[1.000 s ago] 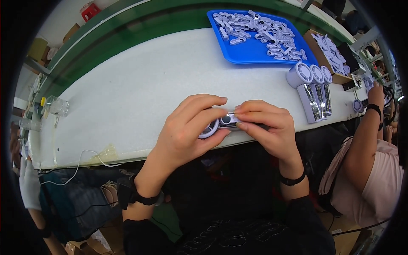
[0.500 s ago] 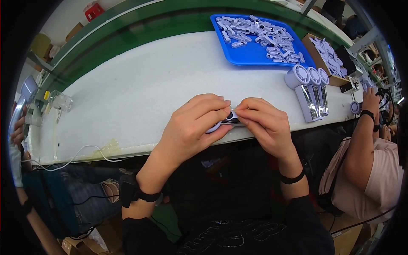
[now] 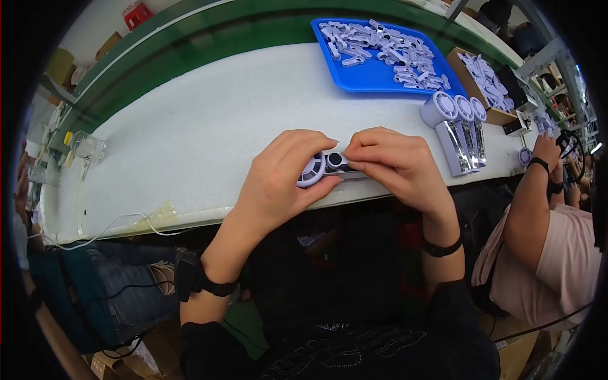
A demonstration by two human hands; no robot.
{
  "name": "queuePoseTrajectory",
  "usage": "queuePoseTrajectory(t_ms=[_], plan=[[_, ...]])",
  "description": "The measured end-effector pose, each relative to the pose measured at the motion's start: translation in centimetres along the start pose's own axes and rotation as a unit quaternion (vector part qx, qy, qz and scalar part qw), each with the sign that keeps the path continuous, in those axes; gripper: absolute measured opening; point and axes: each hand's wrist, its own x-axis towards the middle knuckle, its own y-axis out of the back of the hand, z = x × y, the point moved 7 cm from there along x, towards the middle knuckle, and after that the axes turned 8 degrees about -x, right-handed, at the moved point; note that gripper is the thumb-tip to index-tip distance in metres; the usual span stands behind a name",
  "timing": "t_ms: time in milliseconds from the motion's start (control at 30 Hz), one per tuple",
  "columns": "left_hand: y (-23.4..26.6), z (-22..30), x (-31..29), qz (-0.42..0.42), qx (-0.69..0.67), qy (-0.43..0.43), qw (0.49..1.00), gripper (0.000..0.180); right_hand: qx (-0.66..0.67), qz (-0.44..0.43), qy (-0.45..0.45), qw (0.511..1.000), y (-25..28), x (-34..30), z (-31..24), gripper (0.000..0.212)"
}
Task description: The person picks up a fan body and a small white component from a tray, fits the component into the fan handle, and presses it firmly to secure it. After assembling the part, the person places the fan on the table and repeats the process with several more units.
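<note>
My left hand (image 3: 278,177) grips a lavender handheld fan (image 3: 311,173) by its round grille head, with fingers above and the thumb along the near side. The fan lies sideways over the table's near edge, its handle pointing right. A round black disc (image 3: 334,159) with a pale rim shows on the handle, just right of the head. My right hand (image 3: 399,164) is closed in a pinch over the handle, beside the disc. Whatever its fingertips hold is too small to make out, and they hide part of the handle.
Three lavender fans (image 3: 453,136) with shiny handles lie to the right. Behind them stand a blue tray (image 3: 358,82) of lavender clip-shaped parts and a cardboard box (image 3: 500,116) of similar parts. A clear bottle (image 3: 88,147) and white cable (image 3: 120,221) lie left. People sit on both sides.
My left fingers have drawn back, so more of the fan's head and the black disc shows. My right hand has shifted slightly up and stays pinched at the handle.
</note>
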Motion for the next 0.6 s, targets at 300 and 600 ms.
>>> queuePoseTrajectory(t_ms=[300, 600], plan=[[-0.1, 0.2, 0.1, -0.011, -0.002, -0.011, 1.0, 0.046, -0.057, 0.051, 0.061, 0.995, 0.3, -1.9, -1.3, 0.022], [-0.3, 1.2, 0.2, -0.021, 0.01, -0.057, 0.998, 0.04, -0.036, 0.034, -0.021, 0.999, 0.2, -1.2, -0.6, 0.025]])
